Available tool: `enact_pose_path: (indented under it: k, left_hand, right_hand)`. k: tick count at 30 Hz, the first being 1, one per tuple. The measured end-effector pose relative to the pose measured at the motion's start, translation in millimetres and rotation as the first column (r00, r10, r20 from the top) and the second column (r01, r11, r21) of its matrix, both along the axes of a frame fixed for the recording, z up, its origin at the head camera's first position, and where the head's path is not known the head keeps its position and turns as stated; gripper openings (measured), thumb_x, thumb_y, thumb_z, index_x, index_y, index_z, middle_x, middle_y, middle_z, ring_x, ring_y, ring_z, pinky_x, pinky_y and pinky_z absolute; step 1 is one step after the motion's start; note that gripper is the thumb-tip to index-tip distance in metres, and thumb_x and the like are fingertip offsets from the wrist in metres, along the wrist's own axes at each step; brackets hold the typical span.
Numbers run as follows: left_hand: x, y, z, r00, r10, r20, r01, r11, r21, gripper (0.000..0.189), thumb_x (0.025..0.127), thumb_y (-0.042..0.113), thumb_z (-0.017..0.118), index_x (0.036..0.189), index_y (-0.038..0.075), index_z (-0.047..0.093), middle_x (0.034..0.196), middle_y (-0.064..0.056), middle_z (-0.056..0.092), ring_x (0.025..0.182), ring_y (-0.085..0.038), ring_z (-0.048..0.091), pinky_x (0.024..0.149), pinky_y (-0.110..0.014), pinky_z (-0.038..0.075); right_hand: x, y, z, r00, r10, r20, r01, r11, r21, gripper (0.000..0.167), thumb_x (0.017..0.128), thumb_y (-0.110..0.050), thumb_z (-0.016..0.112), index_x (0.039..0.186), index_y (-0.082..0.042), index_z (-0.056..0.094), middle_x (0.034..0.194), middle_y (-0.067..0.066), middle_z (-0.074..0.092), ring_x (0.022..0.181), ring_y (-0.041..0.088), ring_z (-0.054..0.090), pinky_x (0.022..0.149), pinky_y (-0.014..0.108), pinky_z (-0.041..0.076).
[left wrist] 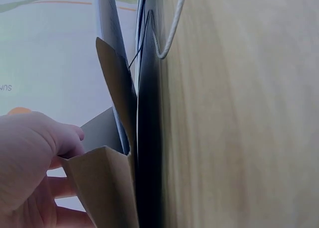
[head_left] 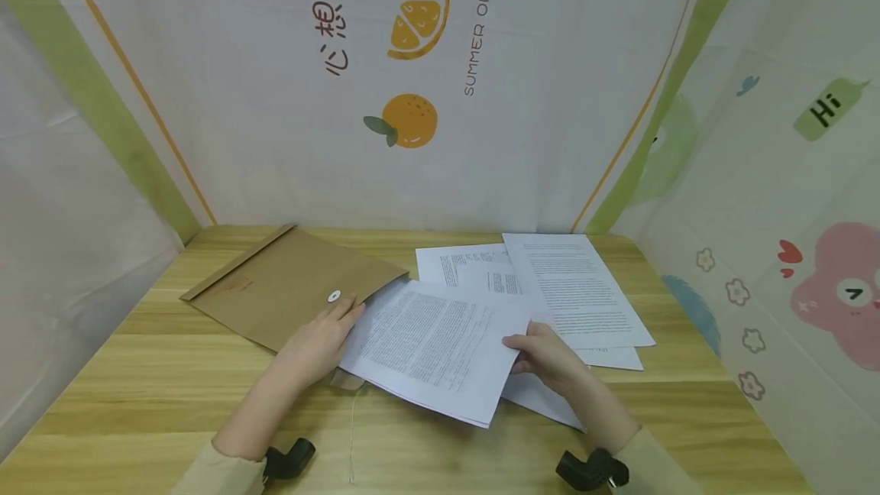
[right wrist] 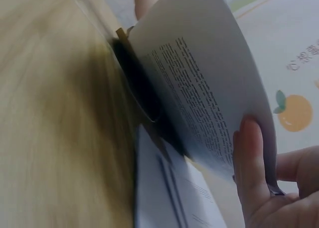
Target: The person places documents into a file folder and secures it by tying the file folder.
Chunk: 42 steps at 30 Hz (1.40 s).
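A brown kraft paper envelope (head_left: 275,281) with a white round button lies at the left of the table. My left hand (head_left: 319,342) grips the edge of its mouth; in the left wrist view, thumb and fingers pinch the envelope's upper side (left wrist: 102,183), holding it raised above the flap. Printed sheets (head_left: 433,350) slant between the hands, their left end at the envelope's mouth. That end is partly hidden. My right hand (head_left: 546,357) pinches the sheets' right edge, with the fingers (right wrist: 249,153) on the underside, and holds that end above the table.
More printed pages (head_left: 577,289) lie overlapping at the back right, some reaching under the raised sheets. A thin string (head_left: 353,434) trails from the envelope's flap toward the front edge. Patterned cloth (head_left: 536,159) hangs behind the wooden table and along its sides.
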<state>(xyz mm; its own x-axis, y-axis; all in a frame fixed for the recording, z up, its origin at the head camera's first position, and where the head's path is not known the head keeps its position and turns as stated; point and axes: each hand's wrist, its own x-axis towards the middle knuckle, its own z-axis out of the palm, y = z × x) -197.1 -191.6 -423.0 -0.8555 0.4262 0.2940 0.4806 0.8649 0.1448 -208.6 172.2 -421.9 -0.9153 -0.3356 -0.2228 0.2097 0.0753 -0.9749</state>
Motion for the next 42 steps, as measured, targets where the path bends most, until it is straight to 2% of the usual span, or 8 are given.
enact_pose_path:
  k: [6, 12, 19, 22, 26, 32, 35, 42]
  left_hand:
    - [-0.3, -0.5, -0.6, 1.000, 0.001, 0.008, -0.001, 1.000, -0.007, 0.045, 0.086, -0.006, 0.058, 0.131, -0.008, 0.053, 0.137, -0.029, 0.044, 0.122, -0.044, 0.047, 0.091, -0.054, 0.046]
    - [-0.4, -2.1, -1.0, 1.000, -0.007, 0.010, 0.007, 1.000, 0.005, 0.047, 0.084, -0.008, 0.057, 0.131, -0.008, 0.053, 0.137, -0.030, 0.044, 0.122, -0.045, 0.047, 0.093, -0.055, 0.045]
    - [0.2, -3.0, -1.0, 0.995, -0.031, 0.100, 0.027, 0.999, 0.042, 0.053, 0.080, -0.011, 0.054, 0.133, -0.009, 0.050, 0.140, -0.029, 0.041, 0.126, -0.045, 0.042, 0.100, -0.057, 0.038]
    - [0.4, -3.3, -0.8, 0.992, -0.050, 0.114, 0.044, 0.997, 0.059, 0.051, 0.078, -0.013, 0.055, 0.130, -0.011, 0.052, 0.139, -0.029, 0.043, 0.126, -0.045, 0.043, 0.100, -0.056, 0.038]
    - [0.3, -3.8, 0.3, 0.995, -0.049, 0.083, 0.043, 0.997, 0.071, 0.042, 0.077, -0.015, 0.056, 0.119, -0.009, 0.060, 0.133, -0.028, 0.049, 0.118, -0.043, 0.051, 0.093, -0.051, 0.046]
    - [0.1, -4.2, 1.2, 0.999, -0.039, 0.016, 0.038, 0.997, 0.060, 0.027, 0.079, -0.012, 0.060, 0.104, -0.006, 0.068, 0.120, -0.026, 0.059, 0.104, -0.041, 0.061, 0.083, -0.047, 0.052]
    - [0.7, -4.5, 0.4, 0.999, -0.041, -0.031, 0.042, 0.998, 0.042, 0.022, 0.080, -0.010, 0.063, 0.100, -0.006, 0.070, 0.115, -0.025, 0.062, 0.101, -0.040, 0.062, 0.081, -0.046, 0.053]
    - [3.3, -6.5, 0.3, 0.995, -0.048, -0.092, 0.051, 0.998, 0.031, 0.021, 0.080, -0.009, 0.065, 0.101, -0.009, 0.069, 0.115, -0.026, 0.062, 0.101, -0.039, 0.063, 0.080, -0.045, 0.054]
  right_hand:
    - [-8.4, -20, -9.8, 1.000, -0.023, -0.014, 0.023, 1.000, 0.020, 0.036, 0.091, -0.003, 0.054, 0.122, 0.014, 0.049, 0.096, 0.018, 0.069, 0.072, 0.020, 0.068, 0.061, 0.026, 0.055]
    - [-14.4, -41, -12.5, 0.997, -0.068, -0.026, 0.069, 0.997, 0.036, 0.033, 0.091, -0.002, 0.054, 0.121, 0.012, 0.051, 0.096, 0.019, 0.069, 0.075, 0.025, 0.070, 0.063, 0.028, 0.056]
    - [-23.4, -66, -13.9, 0.994, -0.104, -0.030, 0.106, 0.992, 0.067, 0.035, 0.092, -0.006, 0.055, 0.123, 0.009, 0.052, 0.095, 0.016, 0.069, 0.076, 0.024, 0.069, 0.064, 0.029, 0.056]
    - [-27.8, -74, -13.8, 0.991, -0.125, -0.037, 0.127, 0.990, 0.063, 0.037, 0.092, -0.007, 0.055, 0.125, 0.008, 0.052, 0.098, 0.015, 0.069, 0.080, 0.025, 0.069, 0.068, 0.030, 0.057]
    - [-32.0, -83, -12.4, 0.988, -0.152, -0.037, 0.154, 0.987, 0.051, 0.038, 0.092, -0.008, 0.055, 0.126, 0.007, 0.052, 0.099, 0.015, 0.069, 0.082, 0.025, 0.069, 0.070, 0.031, 0.057]
    - [-36.6, -93, -10.8, 0.982, -0.188, -0.019, 0.189, 0.981, 0.042, 0.036, 0.091, -0.010, 0.057, 0.122, 0.008, 0.054, 0.095, 0.015, 0.068, 0.072, 0.019, 0.067, 0.067, 0.029, 0.056]
    - [-38.3, -99, -11.9, 0.981, -0.191, -0.024, 0.192, 0.980, 0.048, 0.036, 0.091, -0.011, 0.057, 0.121, 0.009, 0.053, 0.095, 0.014, 0.068, 0.071, 0.017, 0.066, 0.067, 0.029, 0.056]
    - [-41.6, -118, -13.4, 0.985, -0.164, -0.050, 0.167, 0.985, 0.050, 0.035, 0.092, -0.007, 0.055, 0.123, 0.009, 0.052, 0.094, 0.016, 0.069, 0.077, 0.025, 0.070, 0.073, 0.036, 0.057]
